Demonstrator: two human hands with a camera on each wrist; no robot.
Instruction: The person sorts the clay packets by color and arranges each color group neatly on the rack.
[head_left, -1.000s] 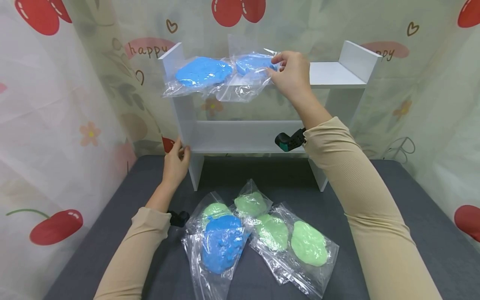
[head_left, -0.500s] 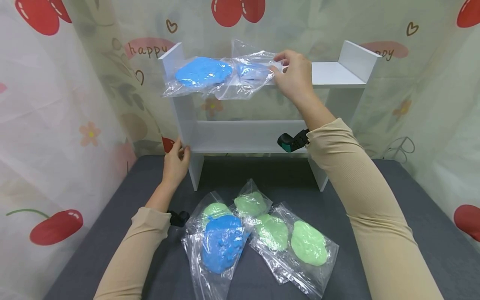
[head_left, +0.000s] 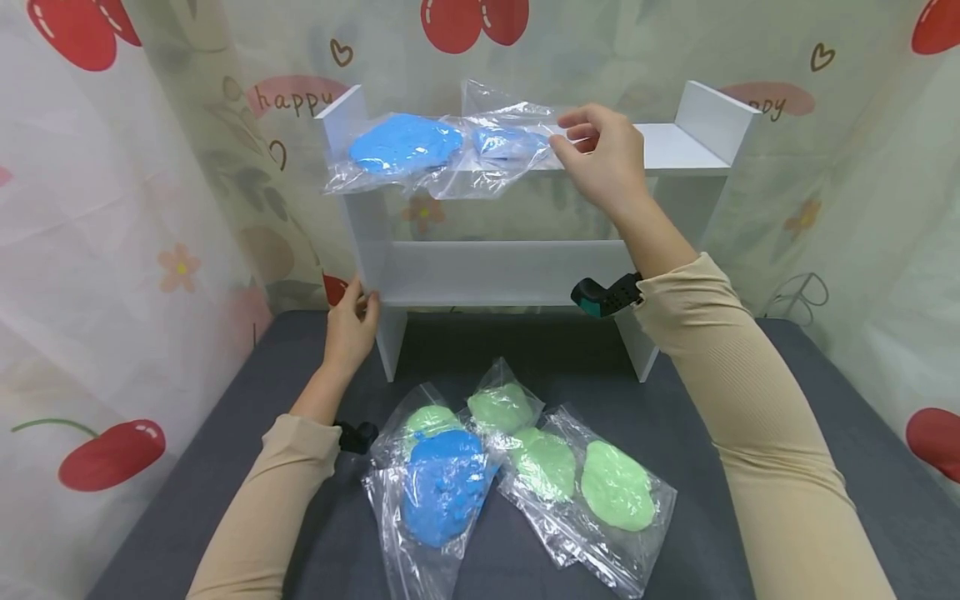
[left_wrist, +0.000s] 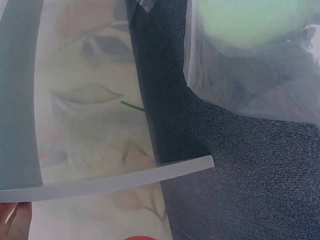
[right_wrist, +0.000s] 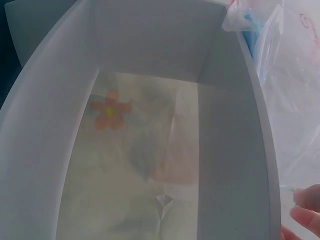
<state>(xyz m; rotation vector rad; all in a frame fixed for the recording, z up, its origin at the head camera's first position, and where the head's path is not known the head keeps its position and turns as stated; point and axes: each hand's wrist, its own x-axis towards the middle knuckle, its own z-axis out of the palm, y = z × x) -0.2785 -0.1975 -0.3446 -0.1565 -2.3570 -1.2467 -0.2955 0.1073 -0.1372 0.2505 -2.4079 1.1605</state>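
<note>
My left hand (head_left: pixel 349 335) rests against the outer side of the white shelf (head_left: pixel 502 273), low on its left panel. In the left wrist view its fingertip (left_wrist: pixel 19 222) meets that panel's edge. My right hand (head_left: pixel 609 162) is raised over the top board, thumb and fingers apart, right at the edge of a clear bag with blue clay-like stuff (head_left: pixel 504 143). Left of that bag, on the same board, lies another blue bag (head_left: pixel 405 145). Both bags overhang the front edge. In the right wrist view the right fingertips (right_wrist: pixel 306 200) are beside the clear plastic (right_wrist: pixel 295 125).
On the dark table (head_left: pixel 225 500) in front of the shelf lie several clear bags with green contents (head_left: pixel 617 487), overlapping. A blue bag (head_left: pixel 444 492) covers part of a green one. A cable (head_left: pixel 802 292) hangs at the right. Patterned cloth (head_left: pixel 112 292) surrounds the table.
My right hand drew the right blue bag slightly rightward and its top flattened; then the hand moved right, off the bag's edge, while the bag stayed put. The left hand has not moved.
</note>
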